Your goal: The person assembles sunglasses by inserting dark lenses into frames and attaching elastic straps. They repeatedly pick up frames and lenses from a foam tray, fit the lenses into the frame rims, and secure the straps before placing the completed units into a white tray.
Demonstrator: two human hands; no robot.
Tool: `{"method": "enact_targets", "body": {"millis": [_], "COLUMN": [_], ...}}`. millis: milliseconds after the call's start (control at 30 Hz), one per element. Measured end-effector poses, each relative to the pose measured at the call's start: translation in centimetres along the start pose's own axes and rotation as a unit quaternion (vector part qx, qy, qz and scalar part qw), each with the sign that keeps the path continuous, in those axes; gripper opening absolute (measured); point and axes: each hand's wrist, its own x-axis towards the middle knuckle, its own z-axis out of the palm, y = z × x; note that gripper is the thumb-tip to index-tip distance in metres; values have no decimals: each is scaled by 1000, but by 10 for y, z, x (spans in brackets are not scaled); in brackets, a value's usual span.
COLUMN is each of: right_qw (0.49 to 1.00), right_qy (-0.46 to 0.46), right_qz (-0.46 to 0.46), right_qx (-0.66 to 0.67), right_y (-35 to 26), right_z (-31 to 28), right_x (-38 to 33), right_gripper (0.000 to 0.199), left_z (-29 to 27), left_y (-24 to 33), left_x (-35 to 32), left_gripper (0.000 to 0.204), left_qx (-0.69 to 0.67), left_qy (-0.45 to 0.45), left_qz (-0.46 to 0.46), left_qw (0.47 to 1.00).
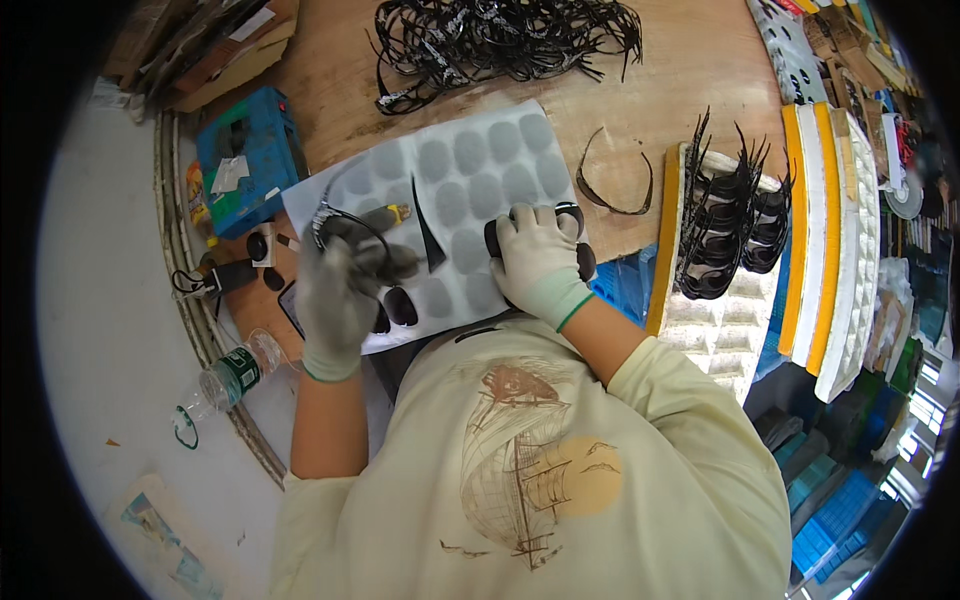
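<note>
**Gloved hands at a sheet of dark lenses**

Head view: both hands wore pale work gloves and met over a white sheet (470,160) printed with rows of grey ovals, which lay on the wooden worktop (680,70) just in front of the person's chest. The left hand (338,290) had its fingers clenched around a dark lens (385,262), with a thin black glasses frame (335,215) looping up out of the grip toward the far left corner of the sheet. Near that hand, more loose dark lenses (400,305) lay on the sheet's near edge, and a narrow black temple piece (428,240) lay upright between the two hands. The right hand (535,255) rested on the sheet's right side, fingers curled down over another dark glasses frame (568,212); whether it gripped the frame or merely pressed it I could not tell.

Further right, a single open black frame (612,190) lay on the bare wood. Beyond it a white foam tray (715,320) held a row of finished black glasses (730,225) standing on edge. At the far edge lay a tangled heap of black frames (500,40). To the left sat a blue box (250,155), and a clear plastic bottle (225,380) lay on its side at the worktop's rim
</note>
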Motion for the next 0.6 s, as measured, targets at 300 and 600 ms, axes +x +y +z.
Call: {"method": "enact_targets", "body": {"millis": [300, 600], "right_qw": [997, 724], "right_qy": [-20, 25], "right_qz": [77, 62], "right_qx": [-2, 687], "right_y": [-14, -73], "right_z": [-8, -45], "right_x": [6, -55], "right_gripper": [49, 38], "left_z": [14, -19], "left_y": [12, 8], "left_x": [-64, -78], "left_gripper": [57, 38], "left_qx": [185, 372], "left_qy": [-66, -93], "left_qz": [-94, -38], "left_qw": [976, 923]}}
